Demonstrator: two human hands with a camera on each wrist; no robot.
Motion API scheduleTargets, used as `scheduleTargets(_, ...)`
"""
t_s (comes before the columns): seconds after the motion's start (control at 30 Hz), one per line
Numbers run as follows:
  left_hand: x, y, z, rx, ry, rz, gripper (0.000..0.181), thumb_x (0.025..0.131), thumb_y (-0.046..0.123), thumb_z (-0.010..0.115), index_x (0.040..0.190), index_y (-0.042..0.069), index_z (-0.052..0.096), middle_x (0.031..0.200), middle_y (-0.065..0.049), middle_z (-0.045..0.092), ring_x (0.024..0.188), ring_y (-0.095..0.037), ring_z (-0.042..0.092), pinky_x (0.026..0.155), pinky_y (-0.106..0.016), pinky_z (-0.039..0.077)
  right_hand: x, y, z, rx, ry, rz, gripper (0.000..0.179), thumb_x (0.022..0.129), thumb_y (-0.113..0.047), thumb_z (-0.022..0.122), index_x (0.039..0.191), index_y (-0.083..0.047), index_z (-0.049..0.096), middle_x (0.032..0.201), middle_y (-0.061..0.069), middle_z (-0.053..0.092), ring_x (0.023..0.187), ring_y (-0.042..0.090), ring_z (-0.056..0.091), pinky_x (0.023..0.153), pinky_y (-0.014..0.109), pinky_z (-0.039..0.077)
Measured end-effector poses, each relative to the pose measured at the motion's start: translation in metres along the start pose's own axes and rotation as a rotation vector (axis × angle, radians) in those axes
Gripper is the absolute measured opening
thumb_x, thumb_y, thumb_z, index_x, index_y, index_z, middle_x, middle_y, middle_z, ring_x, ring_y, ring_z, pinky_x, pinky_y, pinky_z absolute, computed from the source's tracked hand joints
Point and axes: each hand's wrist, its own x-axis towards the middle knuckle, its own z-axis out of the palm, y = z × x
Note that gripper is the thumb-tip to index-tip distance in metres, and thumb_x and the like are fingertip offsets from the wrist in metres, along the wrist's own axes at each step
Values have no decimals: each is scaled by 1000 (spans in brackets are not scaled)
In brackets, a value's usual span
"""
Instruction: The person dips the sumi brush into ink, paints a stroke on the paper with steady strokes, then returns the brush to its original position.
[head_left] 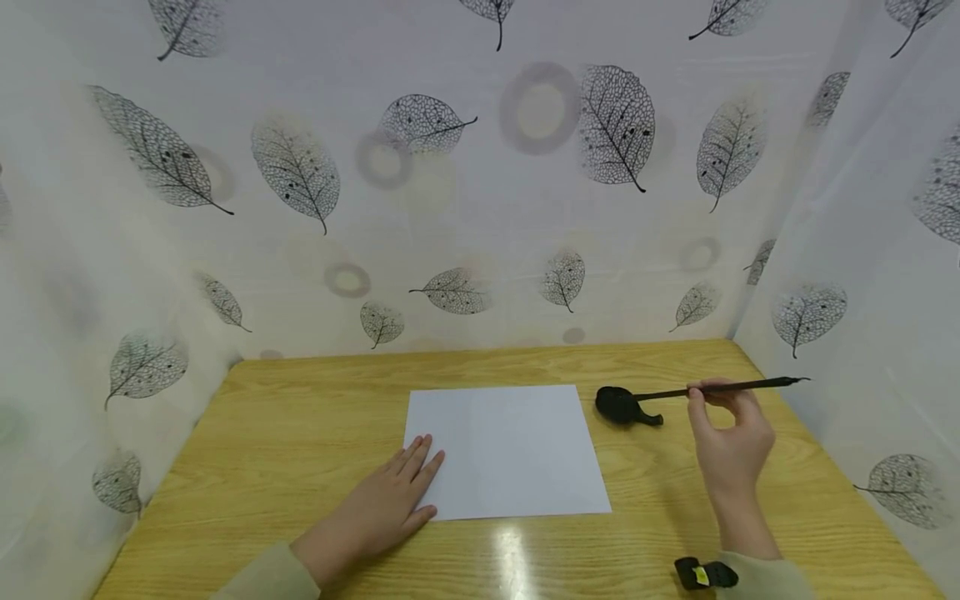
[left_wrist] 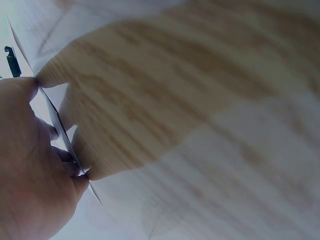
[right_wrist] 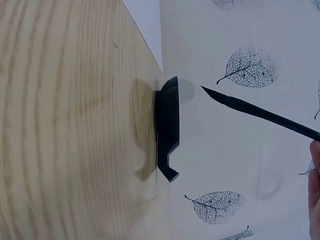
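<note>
A white sheet of paper [head_left: 510,450] lies on the wooden table, and my left hand [head_left: 390,504] rests flat on its left edge, fingers straight and slightly spread. In the left wrist view the left hand [left_wrist: 35,165] is seen from the side against the thin sheet. My right hand [head_left: 731,446] pinches a dark writing brush [head_left: 738,386] between thumb and fingers, held nearly level above the table. To the left of that hand sits a small black dish [head_left: 618,406] with a short bent handle. The right wrist view shows the brush's pointed tip [right_wrist: 215,95] apart from the dish [right_wrist: 167,120].
The yellow wood-grain table [head_left: 300,433] is walled in by a pale curtain [head_left: 480,217] printed with dark leaves at the back and both sides. A black strap with a yellow mark [head_left: 705,575] is at the right sleeve.
</note>
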Motion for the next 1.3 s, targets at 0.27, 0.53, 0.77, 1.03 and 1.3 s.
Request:
scheduleTargets(0.27, 0, 1, 0, -2, 3, -5, 69, 110, 43, 52, 164, 2, 37, 173, -26, 28, 161, -41, 30, 129, -54, 35, -6, -10, 13, 70, -28, -69, 17, 86, 20, 72, 102, 15, 72, 99, -33, 65, 90, -16, 62, 90, 4, 48)
scheduleTargets(0.53, 0, -1, 2, -8, -6, -8, 70, 110, 44, 52, 164, 3, 36, 173, -25, 27, 161, -40, 30, 129, -55, 35, -10, -21, 25, 112, -58, -81, 16, 85, 20, 74, 100, 14, 73, 99, -29, 67, 90, -16, 63, 92, 5, 50)
scheduleTargets(0.77, 0, -1, 1, -8, -5, -5, 70, 110, 45, 51, 164, 3, 36, 173, -25, 28, 161, -40, 30, 129, -55, 35, -14, -29, 36, 165, -86, -85, 15, 86, 20, 74, 100, 16, 72, 98, -22, 69, 91, -13, 65, 92, 7, 52)
scheduleTargets(1.03, 0, 0, 1, -13, -3, 0, 70, 110, 44, 51, 164, 3, 36, 173, -25, 27, 161, -40, 30, 129, -55, 35, -21, -39, 48, 195, -122, -82, 13, 87, 18, 74, 99, 14, 73, 97, -10, 71, 90, -11, 66, 90, 8, 53)
scheduleTargets(1.3, 0, 0, 0, -13, 4, -7, 70, 110, 44, 52, 164, 3, 37, 173, -26, 28, 161, -40, 31, 129, -55, 35, -29, -51, 62, 212, -147, -116, 16, 85, 19, 75, 99, 11, 73, 91, 22, 74, 89, -13, 65, 90, 6, 52)
